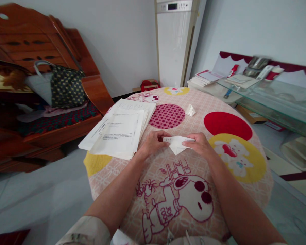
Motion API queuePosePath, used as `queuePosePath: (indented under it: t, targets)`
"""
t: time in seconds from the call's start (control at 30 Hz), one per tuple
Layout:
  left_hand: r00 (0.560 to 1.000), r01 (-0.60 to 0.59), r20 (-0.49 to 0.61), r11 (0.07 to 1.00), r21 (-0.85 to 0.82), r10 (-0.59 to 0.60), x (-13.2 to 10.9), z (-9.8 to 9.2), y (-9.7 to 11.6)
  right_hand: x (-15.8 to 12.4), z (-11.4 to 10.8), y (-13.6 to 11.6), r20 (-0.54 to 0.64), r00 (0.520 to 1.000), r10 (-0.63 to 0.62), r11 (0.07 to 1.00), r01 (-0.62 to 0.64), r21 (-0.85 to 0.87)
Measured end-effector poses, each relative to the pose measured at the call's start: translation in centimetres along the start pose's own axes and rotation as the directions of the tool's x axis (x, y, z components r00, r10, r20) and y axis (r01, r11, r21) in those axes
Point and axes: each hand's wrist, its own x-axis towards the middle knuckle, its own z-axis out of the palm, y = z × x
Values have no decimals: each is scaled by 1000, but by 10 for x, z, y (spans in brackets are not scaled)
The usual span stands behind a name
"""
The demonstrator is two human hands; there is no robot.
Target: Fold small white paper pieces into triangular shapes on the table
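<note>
Both hands meet over the middle of a round table [255,190] covered in a cartoon-printed pink cloth. Between them is a small piece of white paper [177,144] folded to a downward point. My left hand [154,141] pinches its left edge with curled fingers. My right hand [197,143] pinches its right edge. A finished small folded white paper shape [190,110] lies farther back on the cloth, beyond my hands.
A stack of white printed sheets [119,129] overhangs the table's left edge. A wooden bench [73,129] with a patterned bag [66,86] stands left. A white tall appliance [174,44] stands behind. A glass shelf [275,98] with booklets and containers is at right.
</note>
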Motion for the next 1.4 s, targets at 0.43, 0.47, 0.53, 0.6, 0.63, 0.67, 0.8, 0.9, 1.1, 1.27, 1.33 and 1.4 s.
queuePosePath:
  t: [0.43, 0.47, 0.53, 0.6, 0.63, 0.67, 0.8, 0.9, 1.1, 1.27, 1.33, 1.4]
  targets:
    - [972, -216, -35, 938, 271, 234, -15, 0, 28, -11, 17, -21, -81, 966, -245, 969, 241, -56]
    - [970, -220, -34, 934, 282, 239, -15, 1, 30, -12, 18, -23, -81, 962, -260, 965, 255, -66]
    - [970, -222, -29, 930, 294, 241, -17, 3, 34, -13, 19, -25, -80, 954, -289, 956, 283, -79]
    - [972, -213, -26, 928, 304, 232, -18, 4, 37, -13, 21, -26, -73, 948, -308, 949, 302, -90]
    - [974, -205, -26, 928, 311, 224, -19, 5, 39, -13, 23, -26, -70, 947, -314, 947, 307, -95]
    - [976, -198, -25, 928, 316, 217, -20, 6, 40, -13, 24, -26, -64, 946, -319, 945, 312, -101]
    - [981, -176, -17, 924, 339, 193, -21, 7, 42, -11, 28, -25, -49, 947, -317, 942, 309, -131]
    - [986, -144, -26, 921, 363, 165, -19, 5, 38, -10, 25, -23, -60, 952, -299, 947, 288, -140]
    - [993, -71, -58, 931, 359, 98, -15, -4, 28, -9, 1, -13, -146, 961, -237, 969, 223, -106]
    - [994, -45, -77, 935, 353, 77, -15, -5, 27, -7, -5, -7, -221, 959, -179, 981, 190, 27]
    - [995, -53, -63, 937, 346, 80, -15, -2, 28, -7, 1, -8, -160, 970, -185, 975, 202, 93]
    - [995, -67, -49, 939, 338, 88, -15, 1, 28, -7, 9, -10, -59, 980, -192, 974, 198, 111]
